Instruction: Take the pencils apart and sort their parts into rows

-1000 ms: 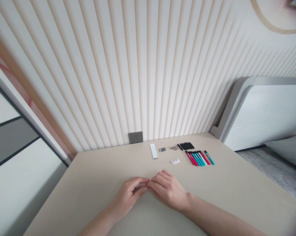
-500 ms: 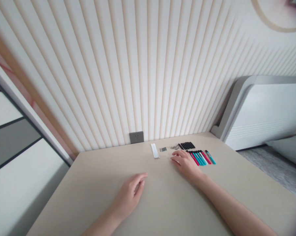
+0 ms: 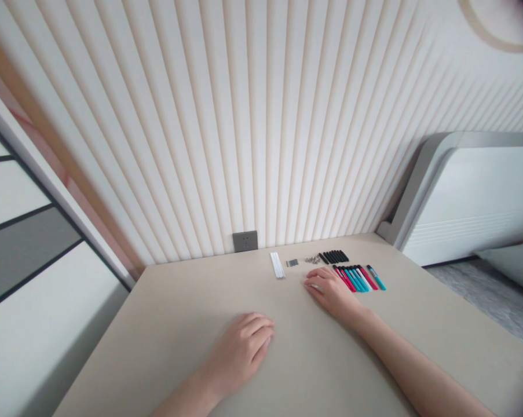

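Note:
My left hand [image 3: 244, 347] lies palm down on the beige table [image 3: 174, 313], fingers loosely stretched and holding nothing. My right hand [image 3: 333, 292] reaches forward with its fingers curled down, their tips pinched on a small white piece just left of the row of red and teal pens [image 3: 360, 278]. Behind the pens lies a row of black caps [image 3: 334, 256]. Left of those are small metal bits [image 3: 312, 259], a small dark grey part [image 3: 292, 263] and a bundle of thin white rods [image 3: 277, 264].
A ribbed white wall rises behind the table, with a grey socket [image 3: 245, 241] at its foot. A white and grey bed headboard [image 3: 474, 197] stands at the right. A white and grey cabinet [image 3: 22, 255] stands at the left.
My hands, which touched at the table's middle, have parted. The right one reached forward to the small white pieces beside the pens. The left one now lies flat, slightly nearer me.

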Demonstrator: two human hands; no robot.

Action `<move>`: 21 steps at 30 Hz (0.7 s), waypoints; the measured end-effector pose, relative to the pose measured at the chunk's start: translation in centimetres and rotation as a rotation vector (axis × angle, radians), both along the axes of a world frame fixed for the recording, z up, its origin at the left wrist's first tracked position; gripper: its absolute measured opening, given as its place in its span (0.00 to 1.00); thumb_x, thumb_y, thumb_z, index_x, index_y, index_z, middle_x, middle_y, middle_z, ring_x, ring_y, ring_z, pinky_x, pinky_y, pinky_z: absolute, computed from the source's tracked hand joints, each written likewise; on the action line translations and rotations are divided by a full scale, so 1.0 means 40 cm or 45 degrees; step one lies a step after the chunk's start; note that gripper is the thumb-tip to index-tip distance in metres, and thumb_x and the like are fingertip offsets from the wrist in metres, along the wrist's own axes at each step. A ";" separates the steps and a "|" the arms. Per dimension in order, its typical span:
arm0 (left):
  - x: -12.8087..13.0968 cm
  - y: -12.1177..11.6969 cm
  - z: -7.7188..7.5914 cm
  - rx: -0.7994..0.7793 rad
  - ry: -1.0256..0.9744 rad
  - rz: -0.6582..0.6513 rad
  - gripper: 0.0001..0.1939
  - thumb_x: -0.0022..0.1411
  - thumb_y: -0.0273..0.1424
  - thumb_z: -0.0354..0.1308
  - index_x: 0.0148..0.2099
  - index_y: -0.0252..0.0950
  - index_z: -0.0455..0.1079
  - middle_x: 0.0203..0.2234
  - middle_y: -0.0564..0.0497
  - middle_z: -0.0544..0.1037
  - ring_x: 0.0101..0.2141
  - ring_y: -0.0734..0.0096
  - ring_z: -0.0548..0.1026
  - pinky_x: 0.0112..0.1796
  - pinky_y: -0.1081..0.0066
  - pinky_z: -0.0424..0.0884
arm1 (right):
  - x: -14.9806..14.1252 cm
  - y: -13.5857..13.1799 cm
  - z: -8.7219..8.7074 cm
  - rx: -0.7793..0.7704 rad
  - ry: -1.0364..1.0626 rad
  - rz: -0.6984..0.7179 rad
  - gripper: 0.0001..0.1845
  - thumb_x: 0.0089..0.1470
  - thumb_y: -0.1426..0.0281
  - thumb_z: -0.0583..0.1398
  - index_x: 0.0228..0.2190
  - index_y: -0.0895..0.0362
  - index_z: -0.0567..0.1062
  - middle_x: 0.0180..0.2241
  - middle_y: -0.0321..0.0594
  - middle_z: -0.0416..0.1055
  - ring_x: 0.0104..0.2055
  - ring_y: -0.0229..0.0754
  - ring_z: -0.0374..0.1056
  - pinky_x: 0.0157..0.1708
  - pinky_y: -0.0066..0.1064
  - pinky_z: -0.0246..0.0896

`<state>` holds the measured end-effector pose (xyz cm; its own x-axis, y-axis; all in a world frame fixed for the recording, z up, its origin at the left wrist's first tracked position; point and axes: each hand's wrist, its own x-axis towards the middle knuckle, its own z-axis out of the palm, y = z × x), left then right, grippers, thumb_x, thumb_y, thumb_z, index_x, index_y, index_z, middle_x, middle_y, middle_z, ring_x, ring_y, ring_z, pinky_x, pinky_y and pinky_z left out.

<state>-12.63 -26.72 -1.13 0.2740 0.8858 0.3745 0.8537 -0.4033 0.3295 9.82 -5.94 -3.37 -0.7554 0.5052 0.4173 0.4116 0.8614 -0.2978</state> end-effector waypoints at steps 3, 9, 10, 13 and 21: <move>-0.001 0.001 -0.001 0.001 -0.009 -0.007 0.10 0.67 0.23 0.51 0.44 0.39 0.72 0.43 0.51 0.78 0.45 0.65 0.74 0.48 0.61 0.72 | 0.003 0.003 0.001 0.001 -0.016 -0.020 0.11 0.62 0.68 0.56 0.37 0.54 0.80 0.41 0.44 0.75 0.45 0.46 0.69 0.47 0.39 0.64; -0.002 0.001 0.002 -0.013 -0.019 -0.004 0.11 0.67 0.23 0.51 0.45 0.39 0.72 0.43 0.50 0.78 0.45 0.65 0.74 0.49 0.62 0.71 | 0.004 0.004 0.000 -0.031 -0.030 -0.002 0.11 0.63 0.69 0.56 0.38 0.53 0.79 0.41 0.43 0.75 0.45 0.45 0.69 0.46 0.38 0.64; -0.001 0.001 0.002 -0.018 -0.019 -0.004 0.11 0.67 0.23 0.51 0.45 0.39 0.72 0.43 0.50 0.78 0.45 0.65 0.74 0.49 0.61 0.71 | 0.003 0.003 0.000 -0.032 -0.033 0.000 0.11 0.63 0.70 0.56 0.38 0.53 0.79 0.42 0.42 0.75 0.45 0.45 0.69 0.47 0.38 0.64; -0.002 0.000 0.002 -0.028 -0.018 -0.005 0.10 0.68 0.23 0.50 0.44 0.38 0.72 0.43 0.50 0.78 0.45 0.65 0.74 0.49 0.61 0.71 | 0.001 0.002 -0.003 -0.025 -0.044 -0.002 0.12 0.63 0.71 0.56 0.38 0.53 0.80 0.42 0.42 0.75 0.45 0.45 0.69 0.47 0.38 0.63; -0.005 0.002 -0.001 -0.035 -0.024 -0.019 0.11 0.68 0.23 0.50 0.44 0.38 0.72 0.44 0.49 0.78 0.46 0.64 0.74 0.50 0.60 0.71 | 0.002 0.002 -0.001 0.006 -0.075 -0.058 0.11 0.63 0.71 0.56 0.37 0.55 0.80 0.42 0.43 0.76 0.45 0.47 0.69 0.47 0.41 0.63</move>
<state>-12.83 -26.66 -1.16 0.2805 0.8916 0.3555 0.8411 -0.4068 0.3564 9.89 -5.88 -3.41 -0.7548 0.5380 0.3754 0.4673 0.8425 -0.2679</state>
